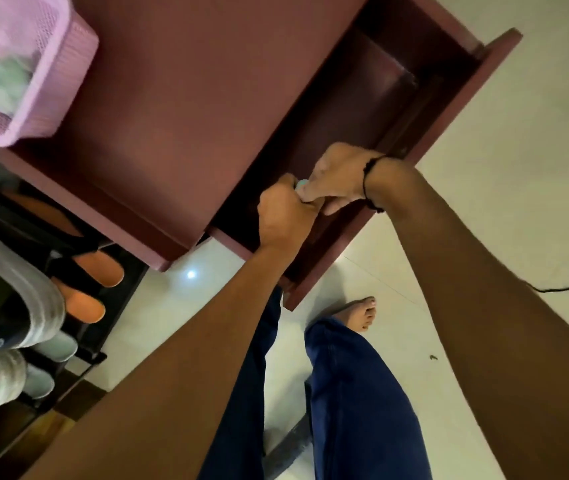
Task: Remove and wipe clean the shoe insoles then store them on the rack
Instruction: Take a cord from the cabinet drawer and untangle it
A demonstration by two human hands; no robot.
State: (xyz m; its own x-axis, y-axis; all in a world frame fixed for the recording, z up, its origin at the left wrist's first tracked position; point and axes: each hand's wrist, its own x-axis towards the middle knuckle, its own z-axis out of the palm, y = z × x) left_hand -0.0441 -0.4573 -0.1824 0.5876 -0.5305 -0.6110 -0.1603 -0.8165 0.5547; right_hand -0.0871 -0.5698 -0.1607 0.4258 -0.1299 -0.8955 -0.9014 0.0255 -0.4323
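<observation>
My left hand and my right hand meet over the open drawer of a maroon cabinet. Both are closed on a small pale object, which is mostly hidden by the fingers. A black thread band circles my right wrist. At the left stands a black shoe rack holding orange slippers, pale slippers and grey shoes. A dark flat thing lies on the floor behind my legs; I cannot tell what it is.
A pink mesh basket with pale contents sits on the cabinet top at the upper left. The drawer front juts out over the pale tiled floor. My blue trouser legs and a bare foot stand below the drawer.
</observation>
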